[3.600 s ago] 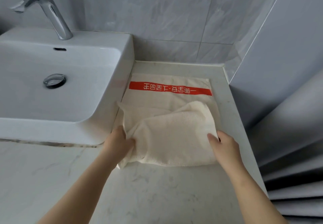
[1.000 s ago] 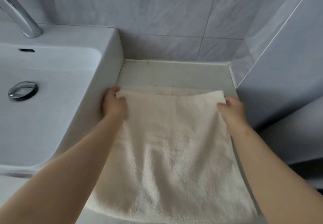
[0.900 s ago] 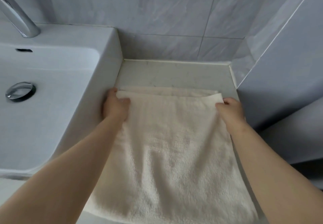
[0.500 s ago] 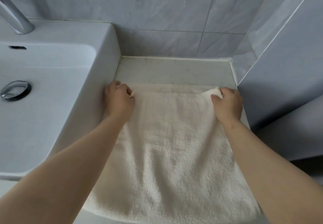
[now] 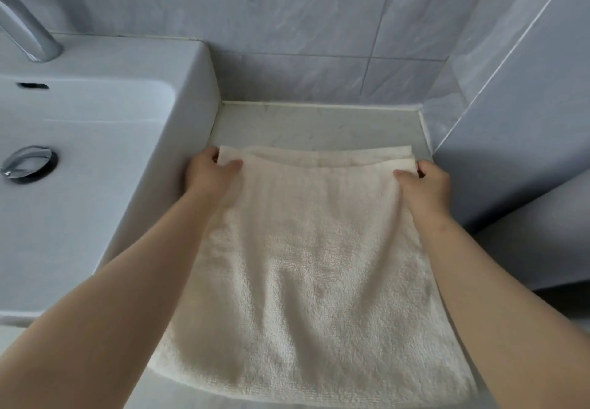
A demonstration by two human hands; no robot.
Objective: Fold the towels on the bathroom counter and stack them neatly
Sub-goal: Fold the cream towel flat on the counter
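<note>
A cream towel is seen spread on the counter just to the right of the white sink, with its left side near the sink's outer wall. The towel is doubled over: an upper layer is laid upon a lower one, whose far edge shows as a narrow strip beyond the upper layer's far edge. The far corner nearest the sink is gripped by the left hand, the thumb laid on top and the fingers curled round the edge. The far corner away from the sink is pinched by the right hand in like manner, thumb on top and fingers curled at the edge. A bare strip of counter is left beyond the towel, level with the sink's back right corner. A chrome drain is set in the sink's bowl, and a chrome tap is seen standing at the sink's back rim
</note>
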